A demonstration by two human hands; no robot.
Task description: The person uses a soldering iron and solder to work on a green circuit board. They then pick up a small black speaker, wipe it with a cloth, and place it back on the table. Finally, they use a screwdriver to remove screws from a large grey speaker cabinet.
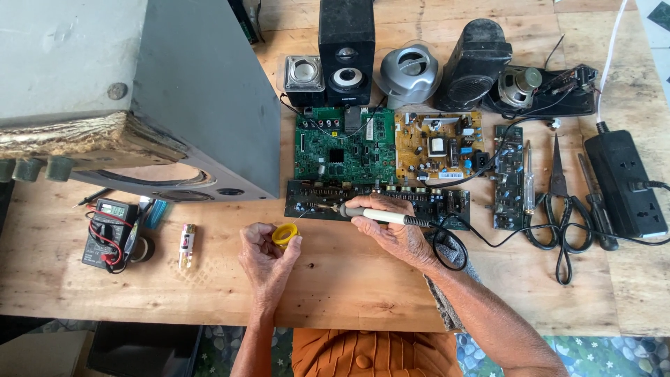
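Observation:
My right hand (394,234) grips a soldering iron (380,216) with a pale handle, and its tip rests on the left part of a long dark circuit board (321,197) near the table's middle. My left hand (266,255) pinches a small yellow spool of solder wire (284,234); a thin strand runs from it up toward the iron's tip. A black cable (447,248) loops from the iron's handle past my right wrist. Above the dark board lie a green circuit board (345,146) and a yellow-brown one (438,148).
A big grey speaker cabinet (202,98) lies at the left. Small speakers (347,49) line the far edge. A multimeter (105,234), tape roll and a lighter (186,244) sit at the left. Right: a narrow board (509,178), scissors (560,202), screwdrivers, a black power strip (624,181).

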